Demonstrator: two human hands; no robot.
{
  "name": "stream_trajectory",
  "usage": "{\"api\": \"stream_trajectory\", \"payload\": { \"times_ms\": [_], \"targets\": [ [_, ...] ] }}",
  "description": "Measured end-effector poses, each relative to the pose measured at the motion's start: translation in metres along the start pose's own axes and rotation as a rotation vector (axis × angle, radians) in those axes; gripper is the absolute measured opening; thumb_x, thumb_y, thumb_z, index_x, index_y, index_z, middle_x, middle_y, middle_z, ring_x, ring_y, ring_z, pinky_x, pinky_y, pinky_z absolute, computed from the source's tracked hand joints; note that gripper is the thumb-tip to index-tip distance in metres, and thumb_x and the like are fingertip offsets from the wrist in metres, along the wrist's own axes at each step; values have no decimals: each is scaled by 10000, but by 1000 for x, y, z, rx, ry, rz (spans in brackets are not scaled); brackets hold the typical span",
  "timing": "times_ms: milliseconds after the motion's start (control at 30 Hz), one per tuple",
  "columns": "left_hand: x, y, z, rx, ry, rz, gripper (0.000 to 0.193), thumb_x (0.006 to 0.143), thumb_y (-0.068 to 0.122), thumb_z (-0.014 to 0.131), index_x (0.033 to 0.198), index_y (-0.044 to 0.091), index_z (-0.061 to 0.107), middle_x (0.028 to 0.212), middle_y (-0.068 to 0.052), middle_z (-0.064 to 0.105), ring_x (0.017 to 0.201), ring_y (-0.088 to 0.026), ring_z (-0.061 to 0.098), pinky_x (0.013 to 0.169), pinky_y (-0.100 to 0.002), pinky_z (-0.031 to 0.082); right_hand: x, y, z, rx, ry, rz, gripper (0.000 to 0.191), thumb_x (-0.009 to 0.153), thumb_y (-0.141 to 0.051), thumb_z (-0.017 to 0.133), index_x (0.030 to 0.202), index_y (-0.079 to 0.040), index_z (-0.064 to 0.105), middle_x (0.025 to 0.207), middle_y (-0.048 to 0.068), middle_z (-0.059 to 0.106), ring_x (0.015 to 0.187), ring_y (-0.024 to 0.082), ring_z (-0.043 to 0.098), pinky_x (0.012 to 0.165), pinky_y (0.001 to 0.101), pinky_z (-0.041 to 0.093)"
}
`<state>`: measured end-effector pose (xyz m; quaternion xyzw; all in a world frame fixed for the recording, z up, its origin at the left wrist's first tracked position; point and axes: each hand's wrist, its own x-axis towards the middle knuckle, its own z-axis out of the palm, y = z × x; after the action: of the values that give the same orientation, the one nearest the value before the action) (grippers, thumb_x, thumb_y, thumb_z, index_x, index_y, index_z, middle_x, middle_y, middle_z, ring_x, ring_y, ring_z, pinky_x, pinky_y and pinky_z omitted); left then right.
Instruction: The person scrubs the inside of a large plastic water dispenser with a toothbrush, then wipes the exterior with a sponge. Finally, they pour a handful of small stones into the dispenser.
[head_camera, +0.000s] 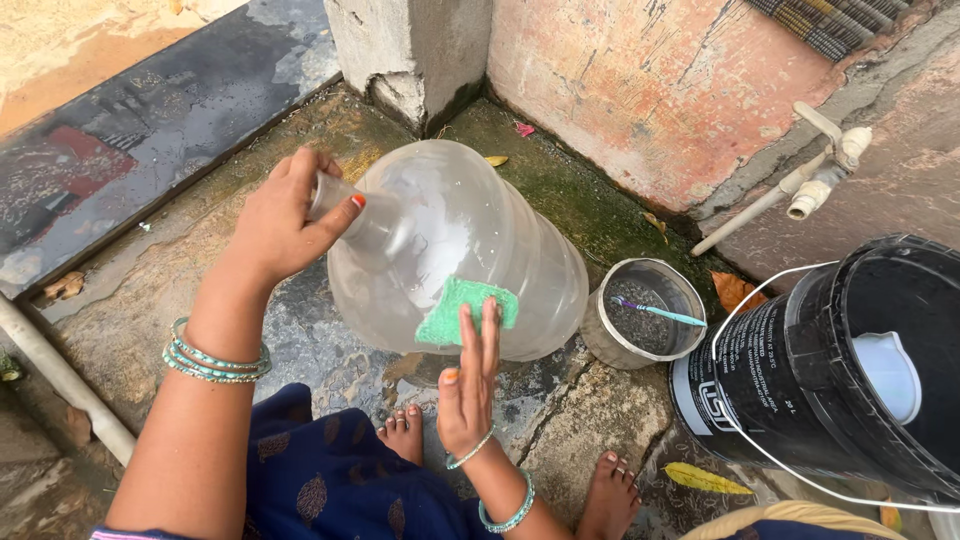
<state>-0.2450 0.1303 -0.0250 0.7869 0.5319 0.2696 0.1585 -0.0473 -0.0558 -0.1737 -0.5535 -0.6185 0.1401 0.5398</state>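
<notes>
We look down on a rough, wet stone floor (180, 270), patched with green moss, that runs into a corner of a peeling pink plastered wall (650, 80) and a grey concrete pillar (410, 50). A dark, wet stone slab (150, 120) borders the floor on the far left.

At right stands a black plastic bucket with a white wire handle (790, 380), and above it a white pipe with a tap (810, 185) comes off the wall.

In the middle, a large clear plastic water jar (470, 230) lies tilted on its side, its lower edge on the floor. Our left hand (285, 215) is clenched round the jar's neck. Our right hand (468, 375), fingers flat and straight, presses a green scrubbing sponge (455, 305) against the jar's side.

Just beside the jar sits a small round steel bowl (645, 320) with a thin blue-handled brush lying in it.
</notes>
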Motion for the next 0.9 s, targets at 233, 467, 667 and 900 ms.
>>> {"api": "stream_trajectory", "payload": {
  "times_ms": [233,467,667,900],
  "targets": [
    [-7,-33,-7,-110,-65,28,454,907,361,701,1203,50,553,1193,-208,616,1079,-374,635,909,-447,498,14,159,-16,-137,242,554,903,1010,-687,42,1619,-25,119,1720,224,49,1594,354,62,1292,501,96],
    [1,-32,-3,6,-27,-99,464,907,422,669,1188,65,572,1145,-214,657,1037,-396,650,875,-475,498,-19,210,-49,1129,391,1237,1042,882,-834,178,1622,-103,121,1697,162,155,1558,370,145,1237,590,76],
    [-1,-9,-3,136,126,-31,485,975,468,668,1099,2,616,953,-248,687,924,-439,672,806,-508,515,-9,212,-68,1171,331,1209,1256,719,-969,188,1631,-114,60,1703,179,44,1554,383,56,1214,629,20],
    [-5,7,-18,204,93,-211,554,954,506,631,1015,-44,612,856,-301,693,861,-476,685,771,-530,531,-5,207,-53,599,455,1171,1199,758,-911,216,1617,-101,11,1690,194,25,1549,388,69,1200,627,70]
  ]
}}
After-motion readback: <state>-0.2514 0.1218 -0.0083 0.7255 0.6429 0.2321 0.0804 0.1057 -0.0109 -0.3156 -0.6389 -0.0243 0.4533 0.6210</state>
